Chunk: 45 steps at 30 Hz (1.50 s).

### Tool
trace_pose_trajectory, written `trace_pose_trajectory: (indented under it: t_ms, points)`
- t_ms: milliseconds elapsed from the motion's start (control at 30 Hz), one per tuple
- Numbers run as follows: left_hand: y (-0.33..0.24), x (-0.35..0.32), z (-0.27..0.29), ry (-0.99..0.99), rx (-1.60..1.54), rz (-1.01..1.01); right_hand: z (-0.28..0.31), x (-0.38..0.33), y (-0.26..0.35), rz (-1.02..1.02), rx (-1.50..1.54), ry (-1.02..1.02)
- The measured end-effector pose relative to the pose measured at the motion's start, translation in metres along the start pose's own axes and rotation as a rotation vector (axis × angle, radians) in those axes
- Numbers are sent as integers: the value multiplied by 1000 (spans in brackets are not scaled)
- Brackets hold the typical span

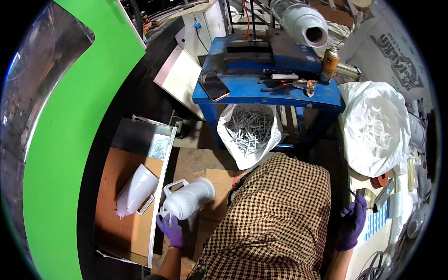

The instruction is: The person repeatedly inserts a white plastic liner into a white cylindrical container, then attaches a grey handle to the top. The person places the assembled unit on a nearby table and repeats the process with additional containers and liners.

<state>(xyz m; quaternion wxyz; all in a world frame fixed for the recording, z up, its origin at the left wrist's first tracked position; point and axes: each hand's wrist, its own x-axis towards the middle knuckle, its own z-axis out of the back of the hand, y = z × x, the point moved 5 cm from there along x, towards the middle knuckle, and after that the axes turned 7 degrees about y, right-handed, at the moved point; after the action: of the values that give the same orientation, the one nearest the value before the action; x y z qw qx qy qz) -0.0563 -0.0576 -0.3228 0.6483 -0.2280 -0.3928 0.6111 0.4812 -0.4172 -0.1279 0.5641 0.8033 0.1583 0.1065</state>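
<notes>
My left hand [171,230], in a purple glove, grips a white plastic jug [189,198] with a handle, held on its side over the rim of a metal tray. My right hand [352,221], also gloved in purple, reaches to the right and pinches a thin dark tool near a small tin [365,195] on the side bench. A second white jug [136,191] lies on the cardboard inside the tray, apart from my left hand. My checked garment [275,219] fills the lower middle.
The metal tray [157,154] lined with cardboard sits at lower left, beside a large green and black curved panel [70,135]. Ahead stands a blue steel table [261,88] with a phone, pliers and spray can. Under it a bag of white parts [249,133]; another bag of white rings [378,126] at right.
</notes>
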Motion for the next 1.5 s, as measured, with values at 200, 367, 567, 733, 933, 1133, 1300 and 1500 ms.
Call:
trace_pose_trajectory:
  t_ms: [200,367,567,733,933,1133,1300,1500]
  points:
    - [-88,55,-127,427,155,-617,-49,-8,-3,-38,26,134]
    - [-99,36,-214,688,264,-754,-47,-24,7,-23,-63,181]
    - [-103,34,-219,1128,463,-685,-17,-40,0,-42,-139,31]
    - [-25,48,-182,1018,230,-626,-26,-33,-1,-5,-203,145]
    - [-212,90,-62,805,310,-534,-106,-36,44,755,-978,477]
    - [-404,33,-25,634,20,-1190,-222,-84,0,831,-865,1054]
    - [-423,-22,-69,607,-45,-1236,-208,-77,-48,725,-1042,781]
    - [-423,-63,-86,689,182,-1438,-181,-65,-79,762,-917,742]
